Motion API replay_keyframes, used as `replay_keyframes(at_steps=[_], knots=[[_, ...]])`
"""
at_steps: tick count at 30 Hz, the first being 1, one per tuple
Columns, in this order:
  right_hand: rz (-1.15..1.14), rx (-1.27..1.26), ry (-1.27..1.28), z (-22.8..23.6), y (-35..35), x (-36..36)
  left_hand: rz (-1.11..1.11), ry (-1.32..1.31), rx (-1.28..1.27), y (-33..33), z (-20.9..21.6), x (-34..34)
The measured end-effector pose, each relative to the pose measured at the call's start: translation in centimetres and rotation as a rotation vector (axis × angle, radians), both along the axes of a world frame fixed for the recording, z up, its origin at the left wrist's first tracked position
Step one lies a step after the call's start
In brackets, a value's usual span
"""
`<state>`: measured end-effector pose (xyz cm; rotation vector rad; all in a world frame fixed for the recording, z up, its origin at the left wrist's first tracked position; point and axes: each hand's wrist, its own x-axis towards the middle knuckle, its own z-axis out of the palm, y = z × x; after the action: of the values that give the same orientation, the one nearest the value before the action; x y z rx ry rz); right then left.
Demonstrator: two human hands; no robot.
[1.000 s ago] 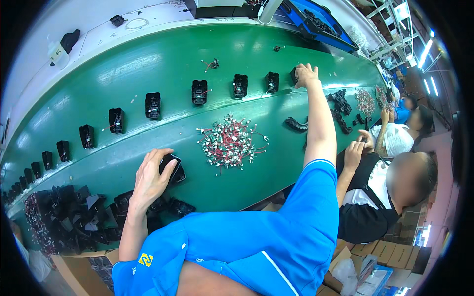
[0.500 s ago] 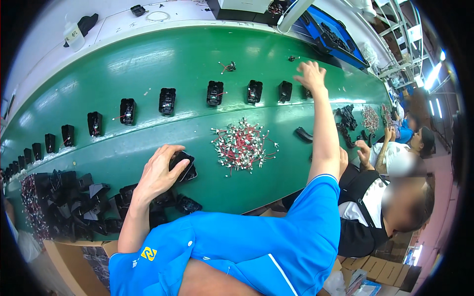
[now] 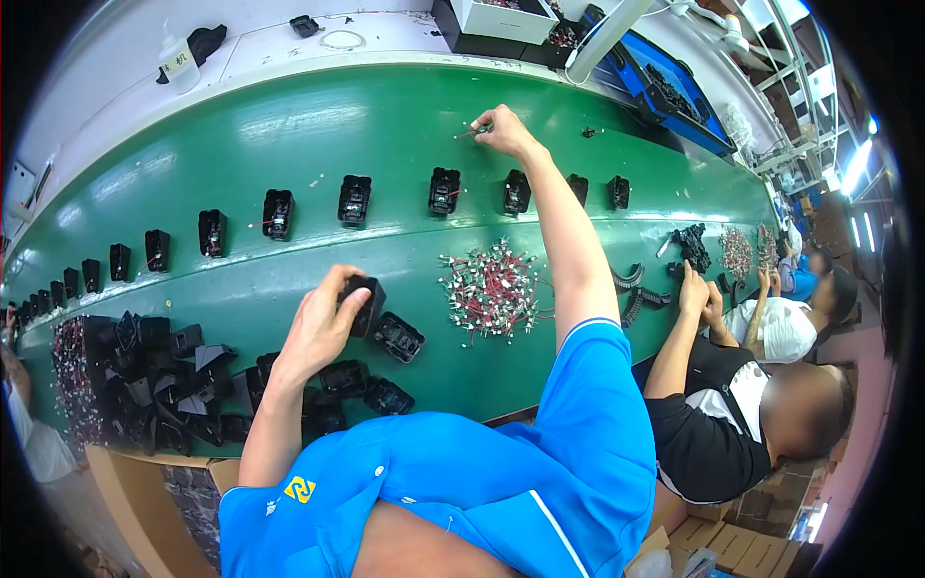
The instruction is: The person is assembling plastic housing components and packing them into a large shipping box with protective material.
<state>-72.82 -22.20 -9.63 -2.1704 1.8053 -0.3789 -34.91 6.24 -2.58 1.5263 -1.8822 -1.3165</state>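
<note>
My left hand is closed around a black plastic housing, held above the near part of the green table. Right by it lies another black housing, its hollow side up. My right arm reaches far across the table, and my right hand has its fingers closed on a small dark part with wires. Fingers partly cover that part. Between my arms lies a heap of red wires with white connectors. Beyond it stands a row of black housings, one of them below my right hand.
Many black housings are piled at the near left beside a heap of small wired parts. Curved black parts lie right of my right arm. Co-workers sit along the right edge, the nearest with a black sleeve. A blue tray stands far right.
My right hand has swung left and closed on the small wired part that lay on the table. My left hand has turned the housing it holds. The whole view has shifted slightly.
</note>
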Motion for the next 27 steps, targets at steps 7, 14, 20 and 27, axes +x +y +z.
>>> replay_keyframes(at_steps=[7,14,20,27], knots=[[-0.141,-0.085,-0.278,1.5,2.8,1.2,0.220,0.678,0.091,0.1,-1.5,0.7],[-0.210,-0.145,-0.252,2.2,3.3,3.0,0.270,0.700,0.089,0.5,-1.8,0.8],[-0.252,0.056,-0.486,1.3,2.1,1.0,0.219,0.415,-0.010,0.3,-2.3,1.0],[-0.246,0.140,-1.422,5.8,6.0,4.4,0.071,-0.128,-0.539,-0.5,-3.1,1.0]])
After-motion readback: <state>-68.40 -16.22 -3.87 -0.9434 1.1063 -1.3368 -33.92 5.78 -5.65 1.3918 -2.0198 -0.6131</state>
